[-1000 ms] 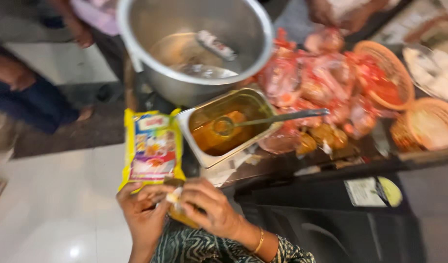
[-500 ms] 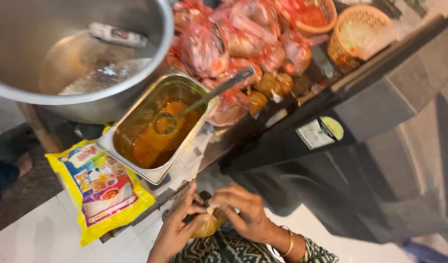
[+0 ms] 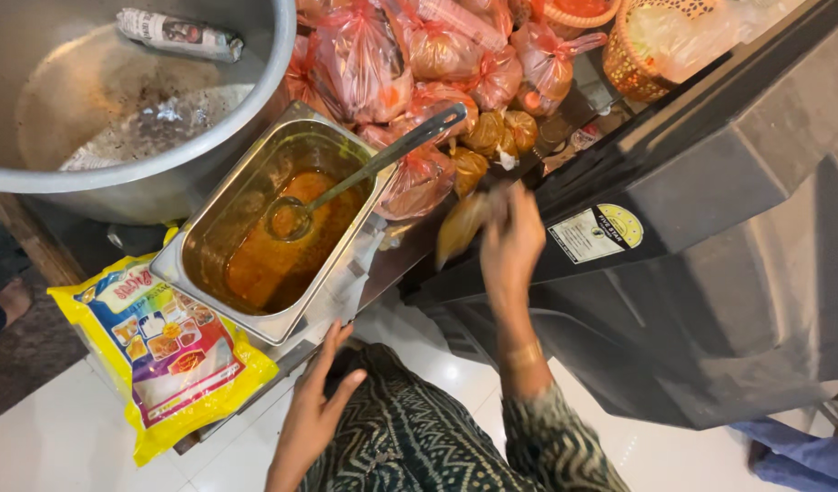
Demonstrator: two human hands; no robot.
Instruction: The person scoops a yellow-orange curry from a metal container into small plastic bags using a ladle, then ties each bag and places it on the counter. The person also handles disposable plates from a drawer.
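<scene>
Half a second ago both hands were together low in the view, working on a small orange pouch; now we see them apart, the right hand (image 3: 513, 239) lifted toward the counter and the left hand (image 3: 317, 401) dropped near the lap. Our right hand grasps the small pouch of orange sauce (image 3: 462, 226) between fingers and thumb, though motion blur keeps us from telling exactly how the fingers lie. That pouch hangs just above the edge of the dark counter (image 3: 692, 173), close beside the heap of filled plastic bags (image 3: 410, 64), near the smaller tied pouches (image 3: 496, 132) at its front. Our left hand is released, fingers spread and holding nothing, just below the corner of the steel tray (image 3: 205, 251). We see orange curry lying in that tray, with a ladle (image 3: 346, 187) resting in it, bowl down in the sauce and handle leaning out over the far rim toward the bags. Left of the tray lies a yellow printed packet (image 3: 168, 355), flat and partly hanging over the ledge. Behind it stands a large steel pot (image 3: 164, 178) with a rolled packet (image 3: 178, 35) inside. Two woven baskets (image 3: 633, 64) sit at the far end
</scene>
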